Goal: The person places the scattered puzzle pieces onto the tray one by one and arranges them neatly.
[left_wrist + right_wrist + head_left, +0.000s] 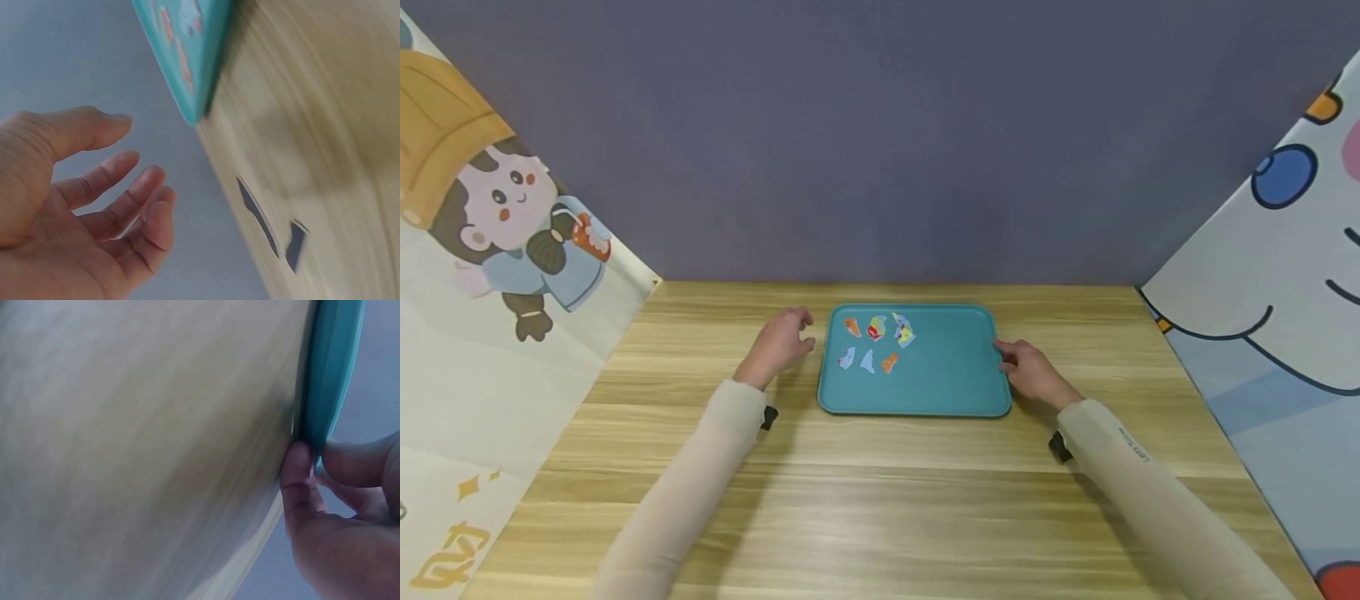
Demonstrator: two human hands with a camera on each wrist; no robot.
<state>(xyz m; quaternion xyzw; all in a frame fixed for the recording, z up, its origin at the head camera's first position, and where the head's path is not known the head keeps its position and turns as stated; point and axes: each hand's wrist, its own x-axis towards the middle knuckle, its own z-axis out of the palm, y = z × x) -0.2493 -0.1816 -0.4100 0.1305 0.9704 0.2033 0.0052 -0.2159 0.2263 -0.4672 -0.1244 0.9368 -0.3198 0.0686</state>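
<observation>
A teal rectangular tray (947, 375) lies on the wooden table. Several small, irregular, colourful flat pieces are in its left half, among them an orange one (889, 362), a red and yellow one (876, 328) and a pale blue one (867, 362). My right hand (1033, 371) pinches the tray's right rim between thumb and fingers; the right wrist view shows the thumb (356, 464) against the rim. Just left of the tray, my left hand (778, 346) hovers apart from it. In the left wrist view its fingers (119, 212) bend loosely around nothing.
The wooden table (895, 500) ends at a grey-blue wall (880, 150) behind the tray. Cartoon-printed panels stand at the left (512, 375) and right (1262, 333). Two dark angular shapes (297, 245) show on the wood in the left wrist view.
</observation>
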